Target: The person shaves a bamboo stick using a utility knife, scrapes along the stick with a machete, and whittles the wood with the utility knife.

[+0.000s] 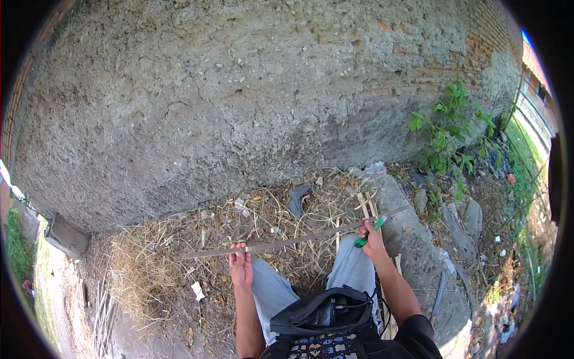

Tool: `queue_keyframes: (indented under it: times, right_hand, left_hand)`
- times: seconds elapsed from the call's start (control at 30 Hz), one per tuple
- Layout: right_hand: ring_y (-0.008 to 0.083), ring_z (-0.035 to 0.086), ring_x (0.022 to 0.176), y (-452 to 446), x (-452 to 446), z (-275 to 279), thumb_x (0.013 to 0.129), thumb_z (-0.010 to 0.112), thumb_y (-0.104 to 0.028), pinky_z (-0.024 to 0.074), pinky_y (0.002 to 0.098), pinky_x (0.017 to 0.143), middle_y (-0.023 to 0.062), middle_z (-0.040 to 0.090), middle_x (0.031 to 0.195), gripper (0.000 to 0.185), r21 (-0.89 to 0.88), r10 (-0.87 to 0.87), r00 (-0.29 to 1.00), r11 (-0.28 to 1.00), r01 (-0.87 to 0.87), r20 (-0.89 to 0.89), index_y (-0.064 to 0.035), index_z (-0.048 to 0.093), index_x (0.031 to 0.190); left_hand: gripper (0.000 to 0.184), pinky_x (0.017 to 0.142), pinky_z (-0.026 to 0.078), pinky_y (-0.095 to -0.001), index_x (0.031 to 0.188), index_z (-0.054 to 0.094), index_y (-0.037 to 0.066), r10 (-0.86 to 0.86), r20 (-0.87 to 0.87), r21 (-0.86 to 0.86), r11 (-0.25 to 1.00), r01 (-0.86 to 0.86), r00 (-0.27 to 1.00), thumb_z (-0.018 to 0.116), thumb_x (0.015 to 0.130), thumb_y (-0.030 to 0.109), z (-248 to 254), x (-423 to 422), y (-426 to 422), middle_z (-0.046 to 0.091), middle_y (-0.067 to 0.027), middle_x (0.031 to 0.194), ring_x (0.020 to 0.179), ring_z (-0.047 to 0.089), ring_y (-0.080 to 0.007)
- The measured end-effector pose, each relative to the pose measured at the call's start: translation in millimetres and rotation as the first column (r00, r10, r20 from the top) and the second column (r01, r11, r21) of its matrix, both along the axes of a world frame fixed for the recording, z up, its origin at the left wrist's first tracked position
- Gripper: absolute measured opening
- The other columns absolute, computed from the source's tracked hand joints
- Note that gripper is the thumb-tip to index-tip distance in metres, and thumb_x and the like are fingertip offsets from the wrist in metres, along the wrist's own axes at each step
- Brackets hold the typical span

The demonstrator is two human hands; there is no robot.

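Observation:
A long, thin, brownish strip point(299, 240), which looks like split bamboo or wood, stretches across in front of my knees. Near its left end, my left hand point(240, 266) pinches it from below between thumb and fingers. My right hand point(373, 239) is closed around a green-handled knife point(360, 242) and also touches the strip near its right part. The knife's blade cannot be made out. Below lie my legs in light jeans point(347, 263) and an open black bag point(326, 314) at my waist.
A rough plastered wall point(239, 107) rises ahead. Dry straw and shavings point(143, 275) cover the ground, with a dark scrap point(297, 200) near the wall. At right are a concrete slab point(412, 257), stones point(473, 218) and a leafy plant point(448, 134). More strips point(103, 317) lie at lower left.

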State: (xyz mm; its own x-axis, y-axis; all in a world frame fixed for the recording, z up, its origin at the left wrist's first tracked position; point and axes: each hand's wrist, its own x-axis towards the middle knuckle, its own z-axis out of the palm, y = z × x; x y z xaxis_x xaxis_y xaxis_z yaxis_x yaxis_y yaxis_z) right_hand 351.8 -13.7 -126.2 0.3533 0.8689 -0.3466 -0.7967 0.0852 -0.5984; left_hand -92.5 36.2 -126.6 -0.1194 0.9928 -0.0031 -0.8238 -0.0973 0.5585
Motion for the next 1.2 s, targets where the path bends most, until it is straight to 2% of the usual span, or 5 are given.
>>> queue_keyframes:
  times: [0.73, 0.83, 0.97, 1.03, 1.2]
  right_hand:
    - [0.0098, 0.049, 0.056, 2, -24, 12, 0.09, 0.067, -0.012, 0.0381, 0.0254, 0.047, 0.0012, 0.052, 0.073, 0.016, -0.06, -0.103, 0.978, 0.991, 0.116, 0.179, -0.0086, 0.052, 0.09]
    - [0.0105, 0.048, 0.053, 4, -25, 27, 0.091, 0.066, -0.015, 0.0387, 0.0262, 0.045, 0.0017, 0.052, 0.068, 0.015, -0.117, -0.088, 0.963, 0.986, 0.121, 0.256, -0.0055, 0.057, 0.085]
    - [0.0095, 0.047, 0.052, 8, -41, 44, 0.091, 0.067, -0.017, 0.0373, 0.0257, 0.044, 0.0021, 0.054, 0.068, 0.017, -0.158, -0.038, 0.969, 0.984, 0.078, 0.244, -0.0048, 0.058, 0.082]
    - [0.0089, 0.046, 0.052, 12, -58, 51, 0.091, 0.067, -0.018, 0.0369, 0.0253, 0.044, 0.0025, 0.055, 0.068, 0.018, -0.173, -0.031, 0.965, 0.982, 0.078, 0.262, -0.0043, 0.058, 0.083]
    - [0.008, 0.045, 0.049, 3, -69, 92, 0.092, 0.066, -0.019, 0.0355, 0.0244, 0.044, 0.0025, 0.054, 0.066, 0.019, -0.132, 0.134, 0.949, 0.986, -0.1, 0.284, -0.0032, 0.058, 0.084]
  left_hand:
    - [0.02, 0.057, 0.055, -0.0308, 0.09, 0.06, 0.001, 0.002, -0.572, -0.397, 0.874, -0.279, 0.82, 0.068, 0.09, 0.019, 76, 22, -42, 0.068, -0.0098, 0.081, 0.071, 0.069, -0.0194]
    - [0.028, 0.051, 0.053, -0.0307, 0.086, 0.063, -0.001, -0.658, -0.737, -0.675, 0.729, -0.116, 0.151, 0.071, 0.087, 0.025, 126, 14, -67, 0.069, -0.0109, 0.075, 0.068, 0.07, -0.0181]
    - [0.036, 0.071, 0.054, -0.0394, 0.1, 0.065, -0.002, -0.208, -0.97, -0.188, 0.97, -0.153, -0.126, 0.072, 0.084, 0.03, 136, 52, -83, 0.069, -0.0126, 0.084, 0.082, 0.069, -0.0241]
    - [0.049, 0.097, 0.042, -0.048, 0.115, 0.057, 0.001, 0.424, -0.748, 0.317, 0.904, 0.287, -0.51, 0.072, 0.082, 0.033, 142, 78, -78, 0.064, -0.0151, 0.107, 0.108, 0.059, -0.0291]
    - [0.054, 0.107, 0.029, -0.0497, 0.123, 0.05, 0.004, 0.327, -0.738, 0.197, 0.941, 0.275, -0.59, 0.071, 0.082, 0.032, 134, 99, -75, 0.056, -0.0143, 0.121, 0.12, 0.047, -0.032]
